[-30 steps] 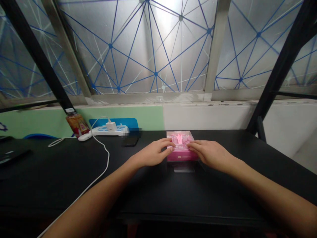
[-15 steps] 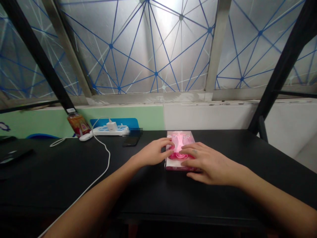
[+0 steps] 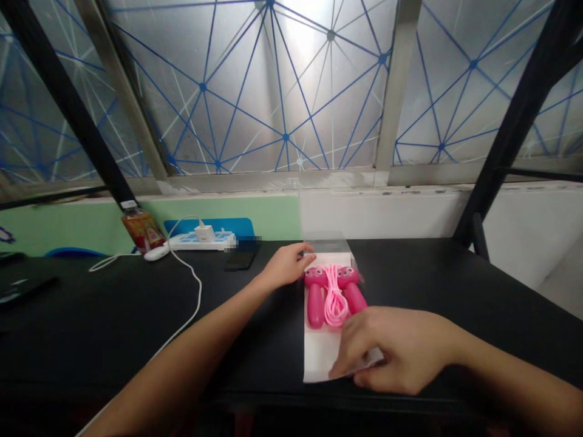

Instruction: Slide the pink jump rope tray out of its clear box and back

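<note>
A pink jump rope (image 3: 336,303), coiled between two darker pink handles with animal faces, lies on a white card tray (image 3: 316,358). The tray sticks out toward me from a clear plastic box (image 3: 327,244) lying on the black desk. My left hand (image 3: 288,265) holds the far left side of the box, thumb and fingers curled at its edge. My right hand (image 3: 396,349) is closed on the near right part of the tray, fingertips bent down onto it. It hides the tray's right corner and the end of one handle.
A black phone (image 3: 241,258) lies on the desk left of the box. Behind it are a white power strip (image 3: 200,241) with a charger and a bottle (image 3: 142,227). A white cable (image 3: 199,291) runs along the desk near my left arm.
The white tray with the jump rope has slid toward me out of the clear box. My right hand has moved nearer and closed on the tray; my left hand has shifted slightly farther back.
</note>
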`<move>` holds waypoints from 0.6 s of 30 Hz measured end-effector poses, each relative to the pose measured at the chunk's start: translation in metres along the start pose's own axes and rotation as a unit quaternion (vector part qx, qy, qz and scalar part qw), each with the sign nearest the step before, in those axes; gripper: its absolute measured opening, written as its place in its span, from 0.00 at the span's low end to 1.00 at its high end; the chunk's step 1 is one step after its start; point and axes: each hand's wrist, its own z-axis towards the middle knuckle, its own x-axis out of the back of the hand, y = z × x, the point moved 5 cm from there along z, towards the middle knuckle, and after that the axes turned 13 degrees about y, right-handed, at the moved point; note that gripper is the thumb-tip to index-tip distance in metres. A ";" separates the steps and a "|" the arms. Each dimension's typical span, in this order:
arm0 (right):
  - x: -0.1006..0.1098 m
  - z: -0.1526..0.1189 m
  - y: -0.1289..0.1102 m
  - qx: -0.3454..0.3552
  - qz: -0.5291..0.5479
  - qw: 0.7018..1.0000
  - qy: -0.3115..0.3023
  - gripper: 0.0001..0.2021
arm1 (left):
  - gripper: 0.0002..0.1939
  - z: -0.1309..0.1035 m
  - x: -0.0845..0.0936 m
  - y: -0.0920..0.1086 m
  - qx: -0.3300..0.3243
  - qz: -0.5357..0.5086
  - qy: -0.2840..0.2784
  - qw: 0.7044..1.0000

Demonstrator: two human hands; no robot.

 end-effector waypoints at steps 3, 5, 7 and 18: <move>-0.007 -0.002 -0.002 0.002 0.067 0.997 -0.044 0.20 | 0.18 0.005 -0.005 -0.010 0.005 0.005 -0.004 1.000; -0.008 -0.005 0.001 -0.006 0.105 0.993 -0.062 0.22 | 0.19 0.005 -0.009 -0.014 0.000 0.007 -0.014 1.000; -0.003 -0.008 0.006 -0.027 0.136 0.989 -0.059 0.23 | 0.22 0.002 -0.011 -0.012 -0.017 0.008 -0.032 0.999; 0.054 -0.024 0.075 -0.209 -0.289 0.897 0.261 0.18 | 0.21 -0.038 0.024 0.044 -0.087 0.018 -0.144 0.986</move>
